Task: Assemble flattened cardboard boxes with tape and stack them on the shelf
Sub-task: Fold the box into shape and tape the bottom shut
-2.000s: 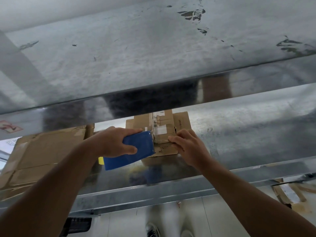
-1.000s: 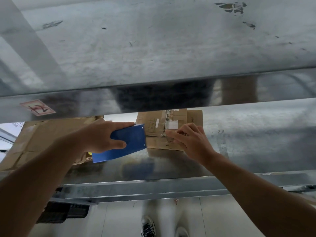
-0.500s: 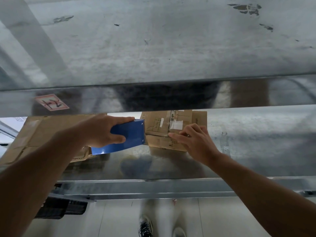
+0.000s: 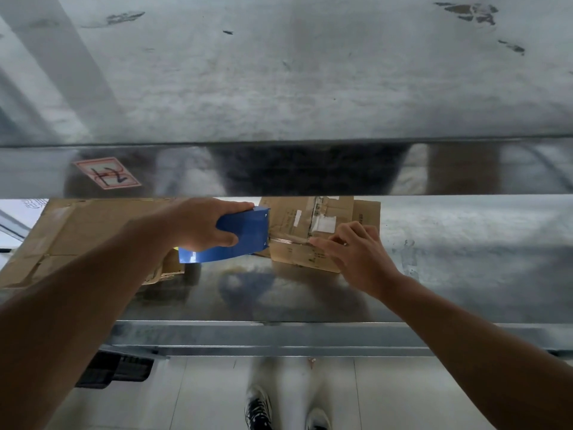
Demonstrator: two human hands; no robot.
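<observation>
At the far left a pile of flattened cardboard (image 4: pixel 77 237) lies on the metal shelf (image 4: pixel 465 243), under an upper shelf edge that carries a red-bordered sticker (image 4: pixel 107 173). Just right of the pile, the left hand (image 4: pixel 201 225) grips the blue tape dispenser (image 4: pixel 240 237), with its fingers curled over the top and the thumb underneath. From the dispenser's right end a short strip of clear tape (image 4: pixel 286 240) runs taut to the small cardboard box (image 4: pixel 310 218). The box sits on the shelf between the two hands, with old tape and white labels on its top face. The right hand (image 4: pixel 359 256) rests on the near right part of the box with its fingers (image 4: pixel 325 243) mostly extended. The index tip presses the tape end onto the cardboard, and the hand grasps nothing.

The tape looks anchored by little more than that fingertip. A hard pull to the left could therefore peel it off or drag the light box along the slick metal. If the dispenser drifts nearer or farther during the pull, the strip would land skewed across the flaps and leave them loose. Any slack could let the tape fold onto itself and wrinkle. A strip run out beyond the box's left edge might stick to the shelf.
</observation>
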